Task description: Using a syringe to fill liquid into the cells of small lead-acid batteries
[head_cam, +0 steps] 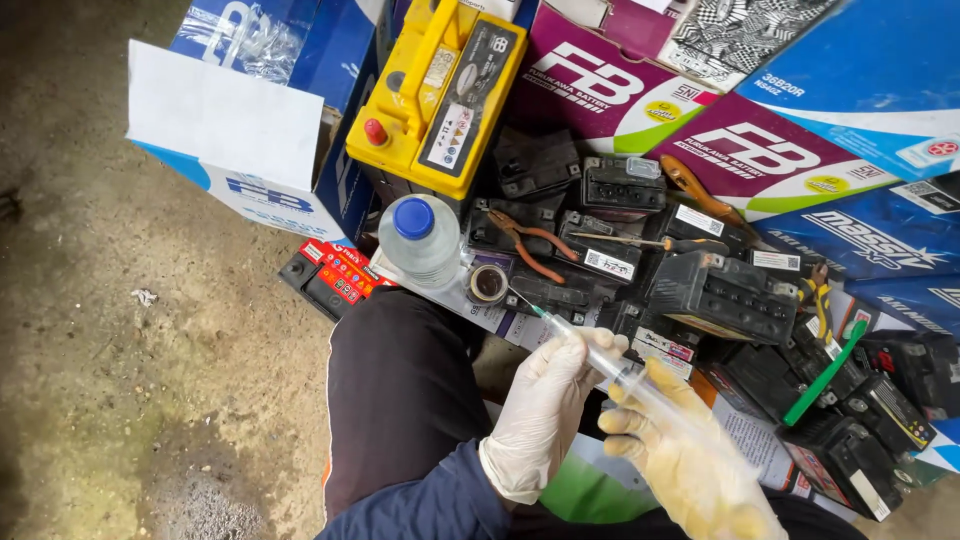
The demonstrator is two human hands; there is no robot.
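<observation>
Syringe (600, 352) sits near-centre, needle aimed far-left twd a small round cap (488, 283) — both gloved hands grasp it: left hand (548, 408) wraps the barrel, right hand (690, 455) grips the plunger end. Clear bottle w/ blue cap (420, 238) stands just left; black batteries (722, 292) piled far-right.

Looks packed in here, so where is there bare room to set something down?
The bare ground left of the knee and below the white-and-blue box is free. To the right, batteries, pliers and the water bottle crowd everything; both hands hold the syringe.
</observation>
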